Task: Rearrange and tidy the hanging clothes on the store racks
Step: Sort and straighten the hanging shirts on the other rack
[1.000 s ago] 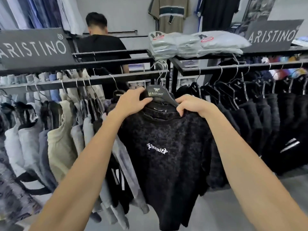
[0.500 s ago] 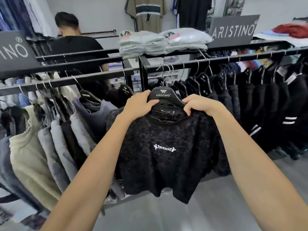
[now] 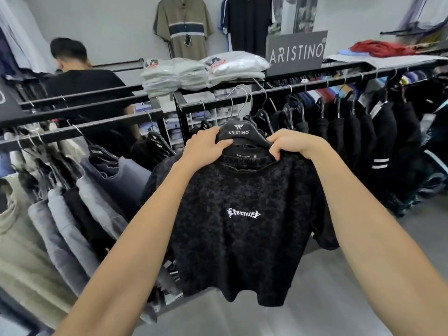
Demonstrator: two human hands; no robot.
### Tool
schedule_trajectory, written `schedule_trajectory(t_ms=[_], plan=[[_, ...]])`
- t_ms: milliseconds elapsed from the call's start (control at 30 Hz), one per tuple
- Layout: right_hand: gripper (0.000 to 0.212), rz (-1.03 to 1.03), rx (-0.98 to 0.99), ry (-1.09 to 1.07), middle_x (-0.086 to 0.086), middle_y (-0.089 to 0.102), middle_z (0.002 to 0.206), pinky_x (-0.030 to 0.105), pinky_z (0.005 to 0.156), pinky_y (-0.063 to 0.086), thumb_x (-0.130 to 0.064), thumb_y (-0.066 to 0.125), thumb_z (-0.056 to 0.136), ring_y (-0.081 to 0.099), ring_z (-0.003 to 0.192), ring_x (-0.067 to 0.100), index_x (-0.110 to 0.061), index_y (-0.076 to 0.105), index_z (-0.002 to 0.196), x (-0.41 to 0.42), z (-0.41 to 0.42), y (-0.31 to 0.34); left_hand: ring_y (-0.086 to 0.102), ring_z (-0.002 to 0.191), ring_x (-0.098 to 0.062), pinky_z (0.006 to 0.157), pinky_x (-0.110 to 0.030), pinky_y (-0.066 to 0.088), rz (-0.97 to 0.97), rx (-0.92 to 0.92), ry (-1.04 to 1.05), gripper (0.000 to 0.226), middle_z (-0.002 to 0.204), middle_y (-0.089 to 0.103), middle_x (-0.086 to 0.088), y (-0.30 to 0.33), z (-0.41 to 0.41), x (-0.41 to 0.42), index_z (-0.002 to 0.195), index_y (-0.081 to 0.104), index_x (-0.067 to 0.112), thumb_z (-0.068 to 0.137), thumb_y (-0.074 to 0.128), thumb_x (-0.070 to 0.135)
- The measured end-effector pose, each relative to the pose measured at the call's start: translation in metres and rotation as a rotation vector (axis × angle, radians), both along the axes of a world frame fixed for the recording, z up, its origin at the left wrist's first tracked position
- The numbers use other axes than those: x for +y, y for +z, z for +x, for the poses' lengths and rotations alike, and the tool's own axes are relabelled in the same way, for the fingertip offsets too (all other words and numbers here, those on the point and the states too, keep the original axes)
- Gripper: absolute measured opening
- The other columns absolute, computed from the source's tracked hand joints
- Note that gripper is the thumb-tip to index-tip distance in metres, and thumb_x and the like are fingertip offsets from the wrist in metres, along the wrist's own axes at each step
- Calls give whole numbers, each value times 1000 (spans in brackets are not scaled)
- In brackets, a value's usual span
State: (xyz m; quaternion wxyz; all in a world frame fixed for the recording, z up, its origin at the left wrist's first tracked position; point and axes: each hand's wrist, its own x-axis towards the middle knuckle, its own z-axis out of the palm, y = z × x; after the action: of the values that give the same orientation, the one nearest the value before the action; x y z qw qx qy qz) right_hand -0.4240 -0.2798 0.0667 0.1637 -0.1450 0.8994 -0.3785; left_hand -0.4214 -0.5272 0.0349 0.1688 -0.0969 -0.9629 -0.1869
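Observation:
A dark mottled T-shirt (image 3: 244, 214) with white gothic lettering hangs on a black Aristino hanger (image 3: 238, 133) in front of me. My left hand (image 3: 206, 149) grips the hanger's left shoulder together with the shirt. My right hand (image 3: 293, 145) grips its right shoulder the same way. The hanger's metal hook (image 3: 240, 98) rises in front of the right rack's rail (image 3: 303, 94), and I cannot tell whether it is hooked on. Black garments (image 3: 358, 141) fill that rail. The left rail (image 3: 80, 128) carries grey, beige and blue tops (image 3: 63, 214).
A person in a black shirt (image 3: 82, 88) stands behind the left rack, facing away. Folded packed shirts (image 3: 203, 71) and an Aristino sign (image 3: 297, 53) sit on top of the racks. Polo shirts (image 3: 184, 27) hang on the back wall. Grey floor (image 3: 339, 299) lies below right.
I have carried the dark T-shirt from the left rack's end to the right rack's left end, with my view turning right. Both hands kept their grip on the hanger.

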Motion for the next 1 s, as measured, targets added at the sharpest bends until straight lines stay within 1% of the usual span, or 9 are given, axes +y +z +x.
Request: schedule_trajectory(t_ms=[133, 233, 400, 533, 833, 867, 900, 933, 1000], plan=[[28, 28, 26, -62, -13, 56, 90, 29, 68, 39, -5, 60, 55, 48, 96, 19, -2, 66, 82, 30, 6, 4, 61, 85, -21, 77, -44, 52, -15, -9, -31, 44, 96, 66, 5, 3, -2, 30, 106, 57, 25, 90, 44, 64], [29, 65, 68, -81, -6, 53, 78, 32, 68, 34, -4, 59, 53, 46, 79, 19, 8, 55, 78, 49, 12, 10, 61, 88, -21, 78, -44, 52, -7, -16, -74, 48, 100, 66, 5, 5, -1, 51, 110, 57, 25, 89, 42, 66], [18, 77, 95, -83, 2, 44, 68, 32, 64, 27, 6, 58, 62, 34, 71, 19, -5, 43, 62, 55, 21, 12, 59, 84, -20, 78, -44, 48, 22, -44, -100, 39, 89, 61, 7, -2, 3, 59, 99, 55, 22, 93, 45, 59], [26, 67, 86, -77, -10, 38, 61, 29, 61, 28, 9, 56, 64, 34, 63, 15, -8, 37, 58, 38, 23, 9, 60, 90, -20, 90, -52, 47, 58, -68, -92, 44, 98, 65, 7, -7, 2, 42, 105, 58, 25, 89, 44, 64], [25, 5, 86, 30, -2, 51, 76, 34, 66, 32, 5, 58, 62, 40, 69, 23, -6, 37, 53, -39, 12, 3, 60, 95, -18, 85, -41, 51, 91, -96, -15, 37, 107, 65, 5, 4, 11, -33, 114, 60, 22, 94, 52, 52], [13, 5, 85, 39, 10, 57, 84, 38, 69, 38, 4, 59, 64, 24, 78, 17, 2, 48, 60, -52, 13, 4, 60, 96, -18, 84, -40, 50, 107, -95, -4, 34, 105, 65, 6, 5, 13, -45, 112, 61, 22, 94, 54, 50], [10, 0, 87, 32, 19, 61, 107, 43, 80, 44, 3, 60, 68, 45, 125, 26, 11, 57, 75, -66, 13, 4, 60, 97, -18, 84, -39, 50, 127, -88, 15, 34, 103, 64, 7, 5, 14, -58, 111, 61, 21, 94, 55, 50], [18, -3, 81, 37, 19, 58, 126, 43, 87, 43, 3, 61, 73, 52, 116, 36, 14, 59, 87, -80, 15, 8, 60, 99, -18, 84, -39, 49, 147, -85, 46, 34, 103, 63, 8, 4, 16, -70, 112, 61, 22, 93, 56, 50], [12, 19, 82, 74, 10, 58, 119, 36, 74, 41, 1, 61, 79, 53, 106, 29, 8, 60, 88, -110, 17, 9, 60, 103, -17, 87, -38, 49, 188, -70, 108, 36, 110, 65, 8, -1, 17, -95, 117, 62, 23, 92, 57, 49]])
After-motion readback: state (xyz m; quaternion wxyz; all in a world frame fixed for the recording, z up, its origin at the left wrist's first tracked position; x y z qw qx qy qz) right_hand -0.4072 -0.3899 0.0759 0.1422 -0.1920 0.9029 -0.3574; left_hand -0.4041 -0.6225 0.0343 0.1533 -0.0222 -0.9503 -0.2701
